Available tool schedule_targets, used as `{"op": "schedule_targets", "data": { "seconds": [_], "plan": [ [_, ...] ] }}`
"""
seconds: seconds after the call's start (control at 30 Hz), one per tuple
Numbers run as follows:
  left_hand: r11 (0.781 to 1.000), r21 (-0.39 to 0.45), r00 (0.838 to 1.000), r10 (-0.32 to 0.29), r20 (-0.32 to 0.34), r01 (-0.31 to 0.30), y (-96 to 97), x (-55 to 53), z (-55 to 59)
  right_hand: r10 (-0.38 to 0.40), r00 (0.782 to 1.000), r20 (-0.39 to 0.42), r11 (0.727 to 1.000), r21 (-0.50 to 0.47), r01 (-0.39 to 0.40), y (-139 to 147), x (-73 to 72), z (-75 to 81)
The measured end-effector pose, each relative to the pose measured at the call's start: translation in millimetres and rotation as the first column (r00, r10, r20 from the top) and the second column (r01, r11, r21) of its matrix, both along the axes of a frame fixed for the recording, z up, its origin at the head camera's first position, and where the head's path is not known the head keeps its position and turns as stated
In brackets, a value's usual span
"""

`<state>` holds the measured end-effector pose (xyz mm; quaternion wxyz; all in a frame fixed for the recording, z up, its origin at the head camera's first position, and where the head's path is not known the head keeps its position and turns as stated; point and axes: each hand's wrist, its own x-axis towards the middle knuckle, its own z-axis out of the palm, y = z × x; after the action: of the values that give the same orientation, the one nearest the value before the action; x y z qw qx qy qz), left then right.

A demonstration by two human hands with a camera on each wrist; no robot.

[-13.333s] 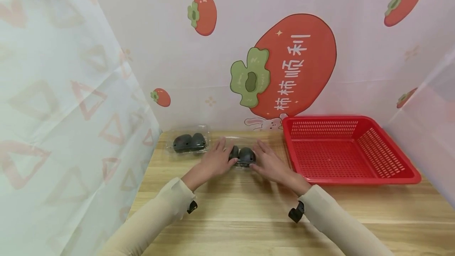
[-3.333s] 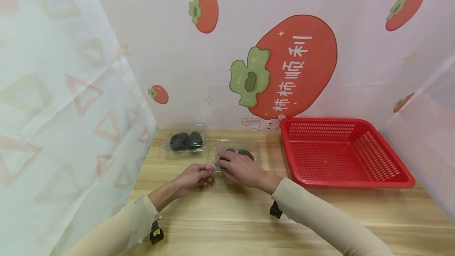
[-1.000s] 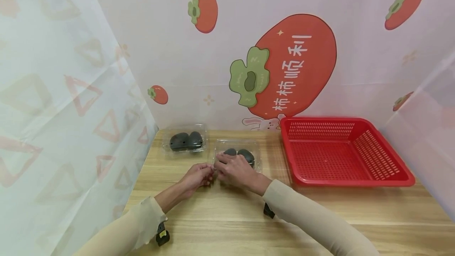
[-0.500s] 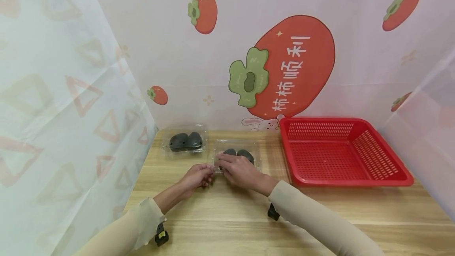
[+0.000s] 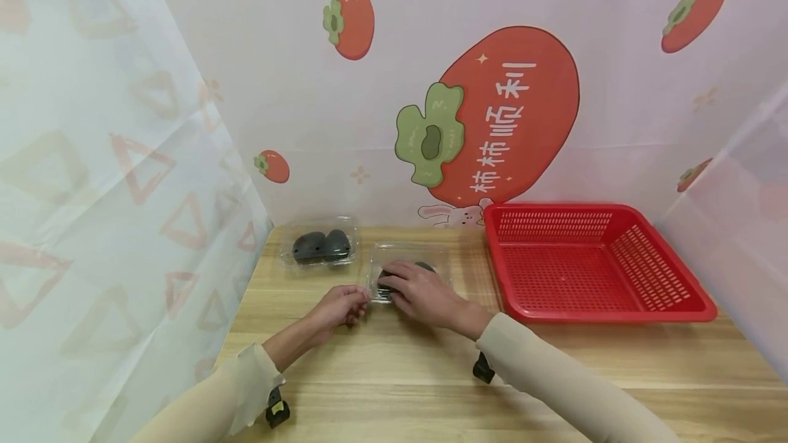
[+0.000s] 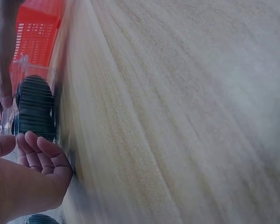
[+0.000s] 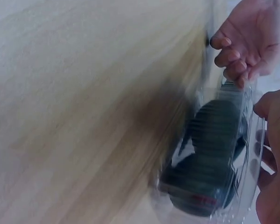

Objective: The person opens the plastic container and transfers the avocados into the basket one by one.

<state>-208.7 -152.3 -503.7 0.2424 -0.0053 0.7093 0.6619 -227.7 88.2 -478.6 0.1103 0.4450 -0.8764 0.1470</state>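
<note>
A clear plastic clamshell box (image 5: 444, 251) lies on the wooden table, holding dark oval fruits (image 7: 217, 126) that look like avocados. At its front left corner, my left hand (image 5: 335, 307) pinches the plastic edge between thumb and forefinger, the other fingers loosely curled. My right hand (image 5: 427, 298) lies over the lid from the right, fingers stretched across the top and covering part of the fruits. In the right wrist view its thumb sits at the lid's edge. A second clear box (image 5: 286, 251) with similar dark fruits stands at the back left.
A red perforated plastic basket (image 5: 505, 286) stands on the wooden table (image 5: 394, 388) to the right of the boxes. Behind rises a pale cloth backdrop (image 5: 308, 87) printed with persimmons. Another patterned cloth (image 5: 92, 224) hangs along the left side.
Earlier both hands flanked the box; since then the left moved to its front left corner and the right onto its lid. Within the last second the right hand shifted slightly right, off that corner.
</note>
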Motion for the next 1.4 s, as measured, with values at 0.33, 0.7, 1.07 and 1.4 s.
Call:
{"op": "schedule_targets", "data": {
  "seconds": [0.33,0.7,1.07,1.4],
  "plan": [
    [0.999,-0.002,0.999,-0.054,0.008,0.054,-3.9,3.4,1.8,-0.038,0.998,0.052,0.999,0.029,0.037,19,2.1,3.3],
    [0.994,-0.021,0.994,-0.106,0.004,0.106,-6.9,4.4,-0.5,-0.048,0.999,0.024,0.998,0.032,0.047,43,8.1,7.7],
    [0.984,-0.052,0.985,-0.174,-0.010,0.173,-11.6,9.3,2.7,-0.083,0.996,0.030,0.996,-0.035,0.084,57,10.7,16.9],
    [0.971,-0.236,0.972,-0.095,-0.216,0.042,-10.9,13.5,3.4,-0.088,0.995,0.039,0.992,-0.083,0.091,59,6.3,26.7]
  ]
}}
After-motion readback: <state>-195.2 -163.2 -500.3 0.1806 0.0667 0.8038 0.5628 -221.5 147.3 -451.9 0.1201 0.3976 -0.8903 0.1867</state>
